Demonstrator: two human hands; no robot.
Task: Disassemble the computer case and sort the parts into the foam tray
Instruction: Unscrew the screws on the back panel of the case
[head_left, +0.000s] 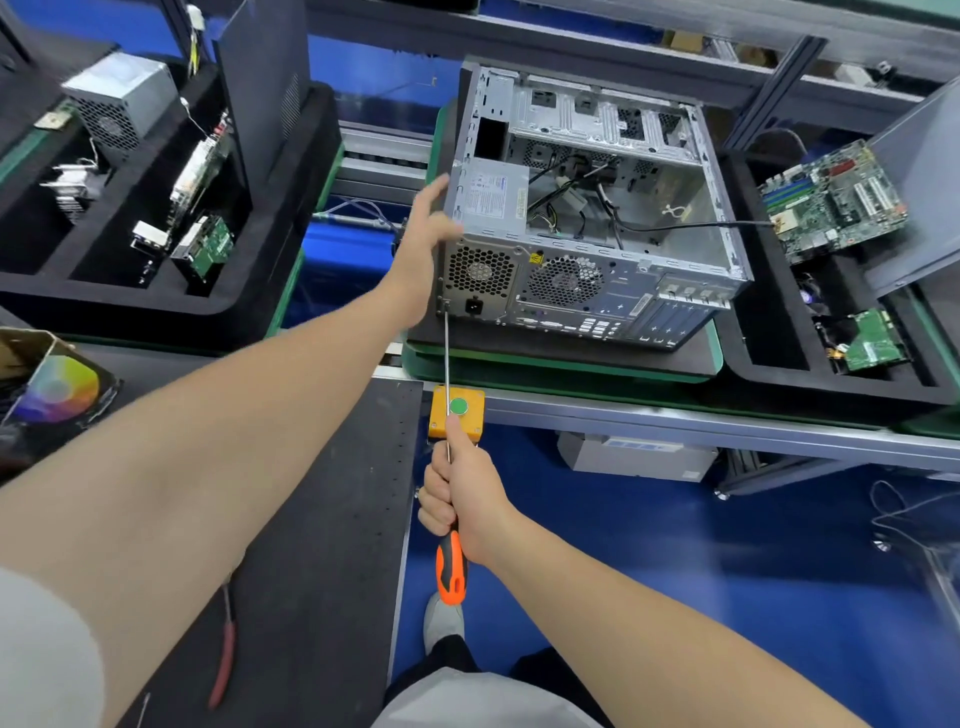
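Working a rear-panel fastener on the open grey metal computer case (623, 291), which lies on its side on a black pad.

The right hand (462, 493) is curled tight round the long steel screwdriver with an orange-and-black handle (448, 364). Its tip meets the rear panel's lower left corner, by the grey power supply box (488, 195). The left hand (426, 228), fingers straight and spread, presses on the case's upper left corner. Best to keep the shaft square to the panel and push in while turning, bracing against that push so the tip does not slip. The black foam tray (763, 338) at right already holds a green motherboard (831, 202).
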